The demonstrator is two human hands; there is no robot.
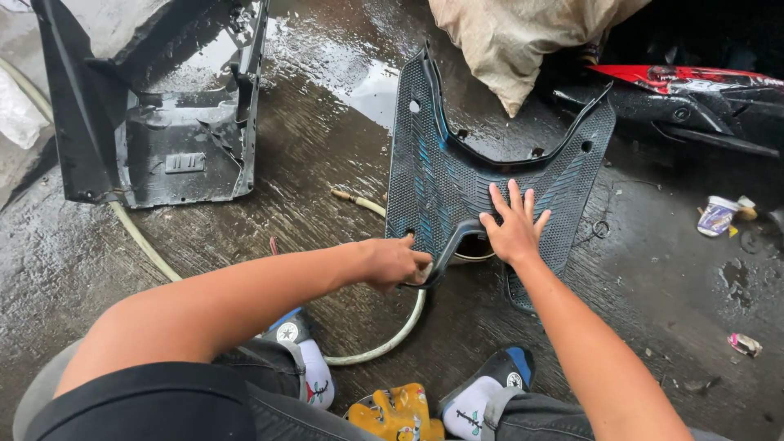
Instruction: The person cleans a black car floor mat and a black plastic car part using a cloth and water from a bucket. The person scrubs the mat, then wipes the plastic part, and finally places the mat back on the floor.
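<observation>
A dark ribbed scooter floor panel (457, 163) with blue streaks lies flat on the wet concrete in front of me. My right hand (513, 222) rests on it palm down, fingers spread, near its lower middle. My left hand (395, 261) is closed around the panel's near edge by the central cut-out, with something pale, perhaps a cloth or sponge, between the fingers. A pale hose (392, 335) curves under that hand.
A large black plastic body cover (155, 139) stands at the upper left. A tan sack (514, 41) and a red and black scooter part (694, 90) lie at the back. Litter, including a small cup (717, 216), sits at the right. A yellow object (396, 412) is between my shoes.
</observation>
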